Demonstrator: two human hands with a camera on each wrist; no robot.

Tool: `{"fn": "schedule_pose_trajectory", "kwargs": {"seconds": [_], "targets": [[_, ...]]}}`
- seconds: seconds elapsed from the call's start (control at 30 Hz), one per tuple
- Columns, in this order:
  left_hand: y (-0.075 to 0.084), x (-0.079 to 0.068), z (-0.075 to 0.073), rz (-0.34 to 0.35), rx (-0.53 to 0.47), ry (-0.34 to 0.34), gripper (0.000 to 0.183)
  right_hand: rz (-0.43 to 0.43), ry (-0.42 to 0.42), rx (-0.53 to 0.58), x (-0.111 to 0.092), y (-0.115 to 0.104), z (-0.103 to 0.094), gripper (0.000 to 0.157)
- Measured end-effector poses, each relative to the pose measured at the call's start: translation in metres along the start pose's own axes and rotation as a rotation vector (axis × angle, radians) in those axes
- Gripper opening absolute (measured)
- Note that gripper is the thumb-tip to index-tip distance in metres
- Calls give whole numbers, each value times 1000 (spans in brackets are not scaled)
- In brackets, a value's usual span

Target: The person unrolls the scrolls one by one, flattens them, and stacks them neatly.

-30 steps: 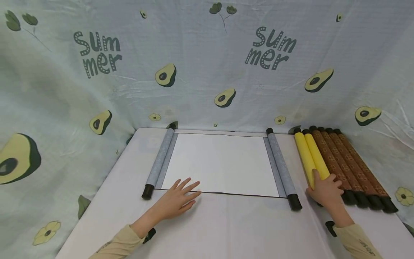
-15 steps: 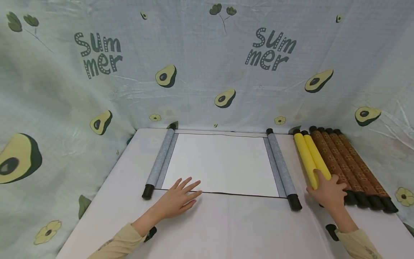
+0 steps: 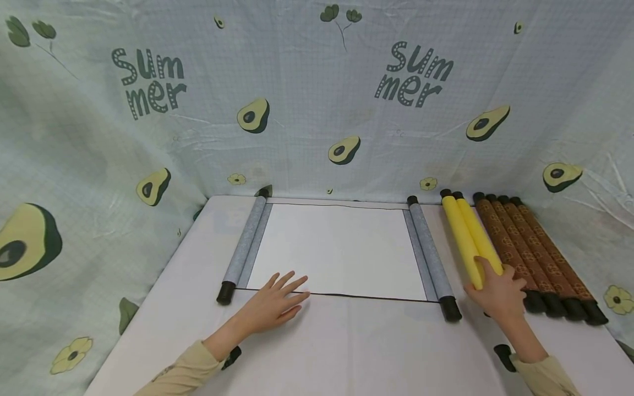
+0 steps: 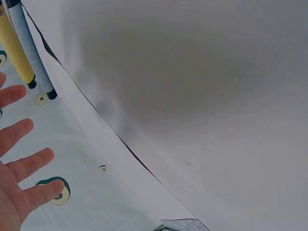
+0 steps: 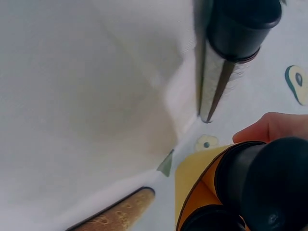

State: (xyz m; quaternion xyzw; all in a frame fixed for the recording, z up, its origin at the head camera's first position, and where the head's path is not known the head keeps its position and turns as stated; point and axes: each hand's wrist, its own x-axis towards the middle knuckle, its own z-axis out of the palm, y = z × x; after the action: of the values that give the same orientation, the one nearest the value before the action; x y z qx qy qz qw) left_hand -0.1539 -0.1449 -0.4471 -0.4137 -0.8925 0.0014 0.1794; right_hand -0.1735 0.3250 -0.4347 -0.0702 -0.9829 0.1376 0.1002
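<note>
My right hand (image 3: 499,294) grips the near part of a yellow rolled scroll (image 3: 464,234), two rolls side by side with black end caps. The right wrist view has the near caps of this yellow scroll (image 5: 195,168) up close, with part of my hand behind them. An unrolled scroll (image 3: 342,250) with a white sheet, grey-blue borders and black-capped rollers lies flat on the table. At its near edge, my left hand (image 3: 272,308) has its fingers spread and holds nothing; whether it touches the sheet I cannot tell.
Several brown patterned rolls (image 3: 540,250) with black ends lie side by side at the table's right edge. Behind the white table (image 3: 342,352) hangs a pale cloth (image 3: 307,77) printed with avocados, which also covers the left and right sides.
My right hand has shifted the yellow scroll a little left, apart from the brown rolls, and its far end has risen slightly. The left hand stays in place.
</note>
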Motion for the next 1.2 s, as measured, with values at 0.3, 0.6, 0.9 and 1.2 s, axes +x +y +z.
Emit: {"fn": "schedule_pose_trajectory", "kwargs": {"seconds": [0.3, 0.6, 0.9, 1.2], "targets": [[1, -1, -1, -2, 2, -8, 29, -103, 103, 0, -7, -21, -2, 56], [1, -3, 0, -2, -10, -7, 29, -166, 104, 5, -9, -44, 0, 53], [0, -5, 0, 0, -17, 8, 29, -280, 133, 38, -16, -66, 7, 50], [-1, -4, 2, 8, -20, 22, 28, -325, 91, 44, -20, -88, 16, 51]]}}
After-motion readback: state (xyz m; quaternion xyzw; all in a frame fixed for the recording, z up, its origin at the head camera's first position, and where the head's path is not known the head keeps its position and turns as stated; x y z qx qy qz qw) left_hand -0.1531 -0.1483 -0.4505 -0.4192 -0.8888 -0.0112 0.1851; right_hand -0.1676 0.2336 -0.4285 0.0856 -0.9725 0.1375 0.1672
